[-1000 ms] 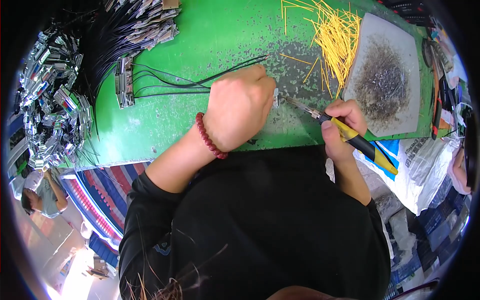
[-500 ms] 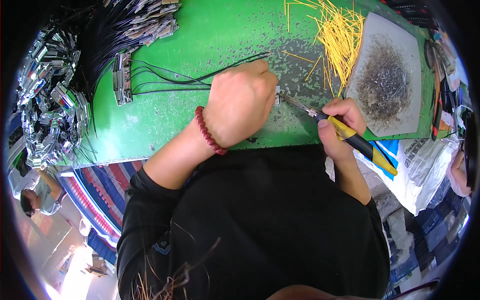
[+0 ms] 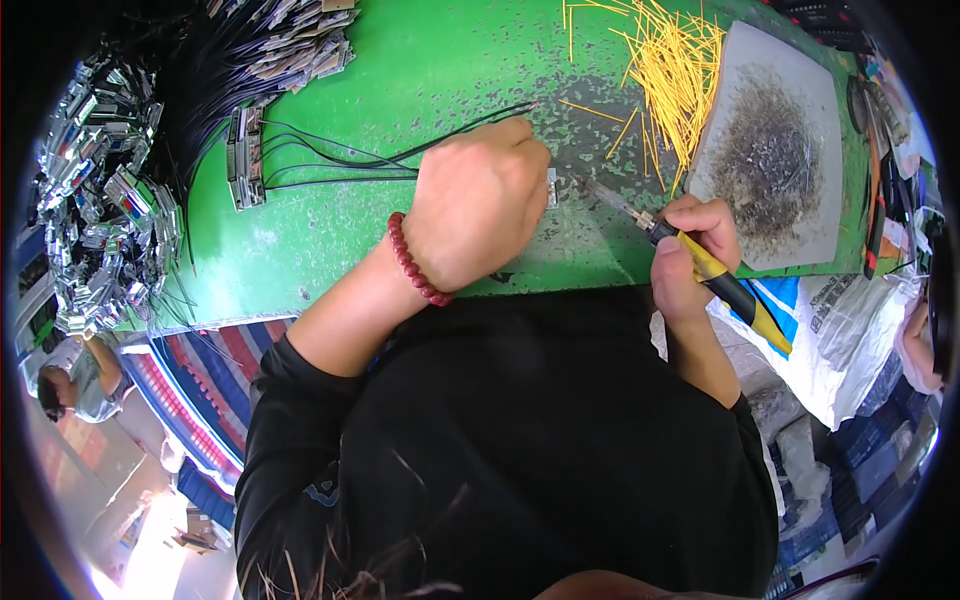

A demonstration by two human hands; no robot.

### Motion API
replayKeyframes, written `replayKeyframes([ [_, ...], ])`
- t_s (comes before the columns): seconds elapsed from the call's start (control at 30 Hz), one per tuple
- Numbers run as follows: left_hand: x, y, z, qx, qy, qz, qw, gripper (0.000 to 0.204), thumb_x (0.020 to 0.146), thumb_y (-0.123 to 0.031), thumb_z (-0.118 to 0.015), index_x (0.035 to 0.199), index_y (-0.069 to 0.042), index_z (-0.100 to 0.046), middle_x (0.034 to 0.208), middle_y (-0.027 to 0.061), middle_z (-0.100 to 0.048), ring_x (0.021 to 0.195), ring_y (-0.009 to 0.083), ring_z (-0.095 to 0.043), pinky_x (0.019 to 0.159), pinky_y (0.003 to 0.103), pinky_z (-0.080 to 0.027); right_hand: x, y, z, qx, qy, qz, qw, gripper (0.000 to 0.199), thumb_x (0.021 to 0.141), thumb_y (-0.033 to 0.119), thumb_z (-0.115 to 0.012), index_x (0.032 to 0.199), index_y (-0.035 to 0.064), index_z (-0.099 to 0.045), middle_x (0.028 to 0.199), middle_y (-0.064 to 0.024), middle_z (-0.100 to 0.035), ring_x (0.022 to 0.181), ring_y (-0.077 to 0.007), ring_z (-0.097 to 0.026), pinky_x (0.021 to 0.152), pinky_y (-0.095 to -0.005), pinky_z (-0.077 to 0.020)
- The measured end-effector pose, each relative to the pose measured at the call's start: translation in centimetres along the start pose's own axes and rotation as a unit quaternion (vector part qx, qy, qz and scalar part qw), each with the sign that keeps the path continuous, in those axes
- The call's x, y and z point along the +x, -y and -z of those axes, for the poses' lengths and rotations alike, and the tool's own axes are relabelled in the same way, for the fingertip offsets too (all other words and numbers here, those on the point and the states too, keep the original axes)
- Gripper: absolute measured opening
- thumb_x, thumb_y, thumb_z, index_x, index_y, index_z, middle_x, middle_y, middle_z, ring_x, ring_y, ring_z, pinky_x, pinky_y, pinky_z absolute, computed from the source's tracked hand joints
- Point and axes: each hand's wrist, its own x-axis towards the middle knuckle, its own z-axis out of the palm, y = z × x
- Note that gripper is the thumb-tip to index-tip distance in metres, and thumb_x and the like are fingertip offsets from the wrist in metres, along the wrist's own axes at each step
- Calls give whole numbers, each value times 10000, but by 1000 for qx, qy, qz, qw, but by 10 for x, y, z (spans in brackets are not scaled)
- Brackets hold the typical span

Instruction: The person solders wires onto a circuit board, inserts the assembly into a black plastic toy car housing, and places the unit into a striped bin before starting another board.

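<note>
My left hand (image 3: 480, 200), with a red bead bracelet at its wrist, is curled closed on the green worktop. Black wires (image 3: 350, 162) run from a metal-framed part (image 3: 245, 158) on the left into this hand; its fingertips are hidden. A small silver piece (image 3: 552, 188) pokes out at the hand's right side. My right hand (image 3: 697, 250) is closed around the yellow and black handle of a soldering iron (image 3: 748, 310). The iron's tip points up and left, a short way from the silver piece, apart from it.
Yellow thin sticks (image 3: 675, 75) lie heaped at the far right, several loose. Beside them is a pale board (image 3: 725, 215) with dark residue. Metal parts (image 3: 105, 200) pile up at the left; more wired parts (image 3: 305, 45) lie behind. A person (image 3: 90, 385) shows at far left.
The soldering iron in my right hand has drawn back to the right, its tip leaving the silver piece. My left hand has shifted slightly left.
</note>
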Motion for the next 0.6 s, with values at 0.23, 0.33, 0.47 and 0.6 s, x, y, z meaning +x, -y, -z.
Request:
replayKeyframes([
  [0.23,-1,15,15,-52,-88,-21,995,104,701,-60,-725,775,-46,-653,834,94,-634,779,311,-624,687,384,-509,-2,-1,-3,9,-22,22,999,260,864,124,-678,1001,23,-483,840,-53,-519,715,-81,-435,644,-229,-352],
  [0.33,8,29,27,51,-112,22,992,117,699,-114,-736,762,-62,-651,838,86,-625,830,298,-622,699,396,-506,1,-2,-1,17,-6,32,999,251,864,113,-674,1001,23,-484,839,-53,-517,713,-81,-434,645,-228,-352],
  [0.47,10,34,24,79,-28,13,996,115,733,-84,-707,784,-37,-615,833,115,-605,820,322,-598,708,403,-486,0,0,-2,27,-10,28,999,249,864,106,-672,1006,27,-484,825,-43,-508,708,-79,-419,644,-227,-340],
  [0.6,8,35,24,96,-31,-7,995,110,760,-53,-675,835,-28,-599,816,123,-597,803,324,-592,699,404,-482,0,-1,-2,33,-24,34,999,280,867,127,-683,1039,18,-490,851,-56,-548,708,-83,-477,659,-226,-398],
])
